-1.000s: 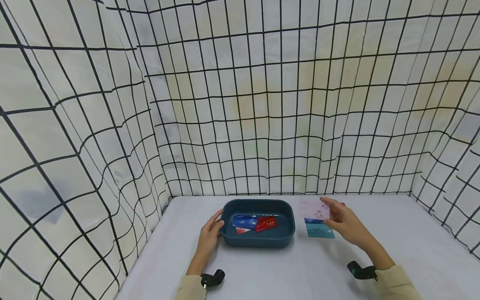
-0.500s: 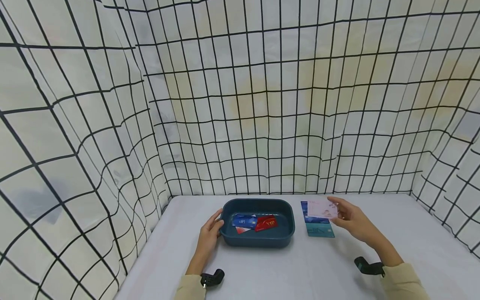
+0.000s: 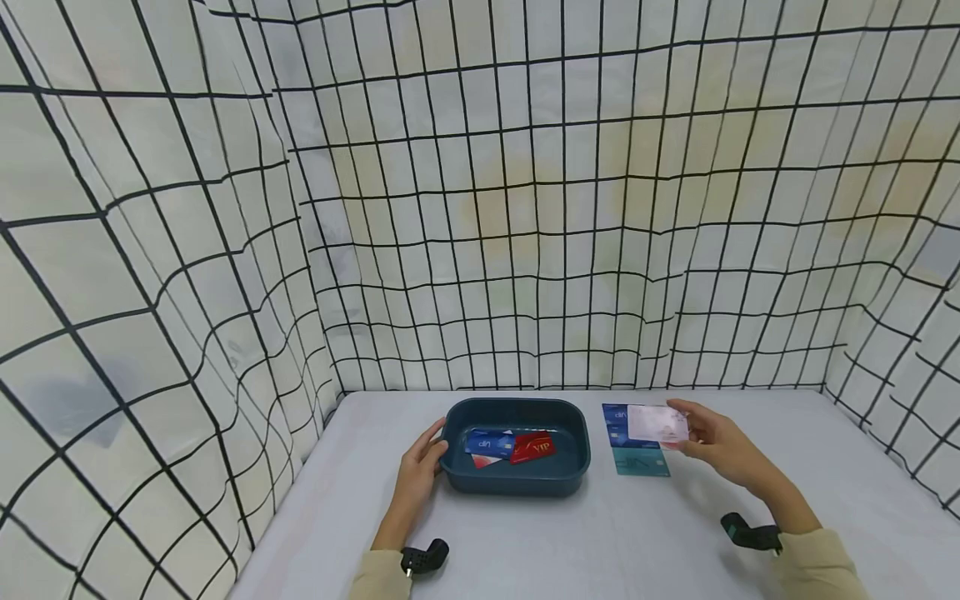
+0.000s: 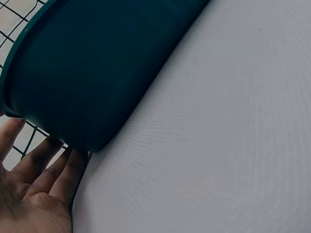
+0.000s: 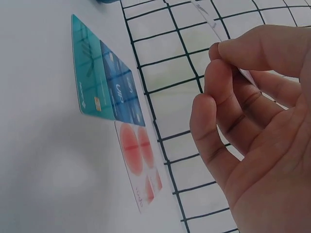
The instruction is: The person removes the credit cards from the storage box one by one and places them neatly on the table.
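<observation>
My left hand [image 3: 417, 475] touches the left end of a dark teal plastic tray [image 3: 517, 484], its fingertips against the wall [image 4: 77, 87] just under the rim. Between thumb and fingers, my right hand [image 3: 723, 450] pinches a pale pink card [image 3: 654, 423] by its right edge; the right wrist view catches this card nearly edge-on. Behind and below it, a blue VIP card [image 5: 121, 87] lies on the table, partly hidden in the head view. A teal card [image 3: 641, 462] adjoins it nearer me. Beside these is a white card with red shapes [image 5: 133, 155], mostly covered in the head view.
Inside the tray lie a blue card [image 3: 489, 443], a red VIP card [image 3: 533, 447] and a mostly covered red-and-white card [image 3: 483, 461]. The white table [image 3: 540, 542] ends at a black grid net [image 3: 517, 325] over white sheeting. A black camera is on each wrist.
My right hand has drawn the pink card to the right, uncovering more of the blue card beneath it. The left hand and tray have stayed in place.
</observation>
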Tool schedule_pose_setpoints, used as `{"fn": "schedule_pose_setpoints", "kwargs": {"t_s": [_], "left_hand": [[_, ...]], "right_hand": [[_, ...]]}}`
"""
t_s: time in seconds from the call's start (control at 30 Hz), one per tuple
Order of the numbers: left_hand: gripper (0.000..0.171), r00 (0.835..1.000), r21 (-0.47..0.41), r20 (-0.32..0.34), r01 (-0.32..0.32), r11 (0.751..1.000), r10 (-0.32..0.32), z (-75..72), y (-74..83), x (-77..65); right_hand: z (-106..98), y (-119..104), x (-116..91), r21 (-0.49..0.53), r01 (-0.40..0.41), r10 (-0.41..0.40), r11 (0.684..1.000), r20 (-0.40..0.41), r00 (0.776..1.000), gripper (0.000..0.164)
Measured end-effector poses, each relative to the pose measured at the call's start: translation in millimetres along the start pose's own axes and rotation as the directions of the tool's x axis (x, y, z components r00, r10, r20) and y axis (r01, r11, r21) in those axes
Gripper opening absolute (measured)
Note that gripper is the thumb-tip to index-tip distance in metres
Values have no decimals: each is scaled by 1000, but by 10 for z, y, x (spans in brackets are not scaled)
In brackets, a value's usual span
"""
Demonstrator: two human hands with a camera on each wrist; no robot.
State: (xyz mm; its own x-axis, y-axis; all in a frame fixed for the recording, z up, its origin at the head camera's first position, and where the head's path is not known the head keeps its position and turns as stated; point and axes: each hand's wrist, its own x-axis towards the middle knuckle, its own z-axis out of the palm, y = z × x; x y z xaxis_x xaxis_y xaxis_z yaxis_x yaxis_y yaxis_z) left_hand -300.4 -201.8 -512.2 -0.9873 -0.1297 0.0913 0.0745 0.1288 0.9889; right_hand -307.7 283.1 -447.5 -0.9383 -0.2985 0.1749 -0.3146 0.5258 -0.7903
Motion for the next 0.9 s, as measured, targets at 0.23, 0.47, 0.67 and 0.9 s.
{"fn": "schedule_pose_setpoints", "kwargs": {"t_s": [0.23,0.47,0.67,0.9], "left_hand": [[46,1000,-12,6,-1,1000,1,-1,8,-2],[47,1000,-22,10,1,1000,0,2,-1,-5],[47,1000,-11,12,-4,1000,4,1,-5,-6],[48,1000,-17,15,-6,1000,6,9,-2,-10]], "right_hand": [[-68,72,-38,15,-21,20,1000,18,1000,67],[-100,167,-77,-28,-43,44,999,36,998,69],[-135,261,-94,-1,-72,72,997,46,996,71],[-168,361,-123,-40,-125,128,991,68,989,68]]}}
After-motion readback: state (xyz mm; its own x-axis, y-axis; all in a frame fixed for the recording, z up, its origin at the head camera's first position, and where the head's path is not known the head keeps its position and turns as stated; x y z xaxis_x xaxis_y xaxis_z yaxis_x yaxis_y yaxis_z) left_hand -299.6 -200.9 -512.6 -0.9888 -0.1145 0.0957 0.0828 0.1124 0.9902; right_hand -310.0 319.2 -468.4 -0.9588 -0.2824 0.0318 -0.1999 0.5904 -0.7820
